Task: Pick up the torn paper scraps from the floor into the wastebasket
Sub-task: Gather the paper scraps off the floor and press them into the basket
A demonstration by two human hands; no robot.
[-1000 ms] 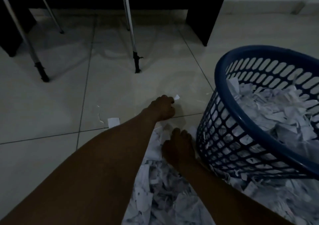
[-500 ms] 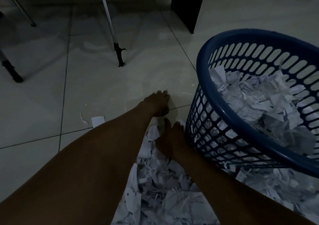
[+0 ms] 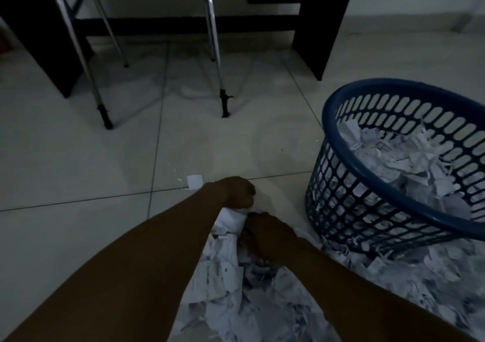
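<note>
Curling around a wad of paper scraps (image 3: 233, 218), the left hand (image 3: 237, 192) grips it; the right hand (image 3: 265, 230) pinches scraps just beside it. A heap (image 3: 262, 302) remains on the near floor, while the wastebasket (image 3: 367, 168) at right already looks more than half full.

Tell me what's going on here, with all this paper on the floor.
A person is clearing torn paper scraps off a tiled floor into a blue wastebasket. The left hand is curled around a bunch of scraps at the far edge of the pile, and the right hand is down in the pile beside it. The basket is already well filled, but many scraps remain, including a lone square scrap by the left wrist.
</note>
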